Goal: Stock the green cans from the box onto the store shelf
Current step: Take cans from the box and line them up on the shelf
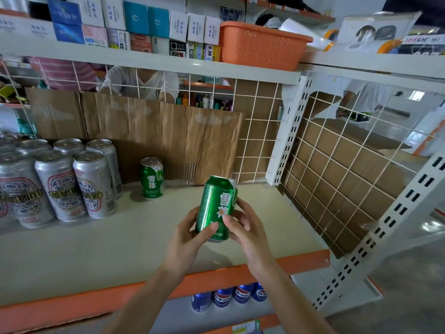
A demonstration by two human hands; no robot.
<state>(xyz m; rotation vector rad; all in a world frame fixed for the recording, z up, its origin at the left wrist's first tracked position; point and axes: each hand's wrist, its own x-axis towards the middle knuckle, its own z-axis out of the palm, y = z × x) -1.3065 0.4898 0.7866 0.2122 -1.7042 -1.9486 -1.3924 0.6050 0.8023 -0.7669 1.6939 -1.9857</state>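
Observation:
A green can (215, 203) is held tilted above the white shelf board (120, 237), between both hands. My left hand (187, 235) grips its lower left side with the thumb across the front. My right hand (243, 222) holds its right side, fingers curled round it. A second green can (152, 177) stands upright on the shelf near the back, against the cardboard sheet. The box is not in view.
Several tall silver cans (65, 179) stand in rows at the shelf's left. A white wire grid (337, 169) closes the right side and back. An orange basket (260, 44) sits on the shelf above. Blue cans (228, 295) stand on the shelf below. People stand behind the rack.

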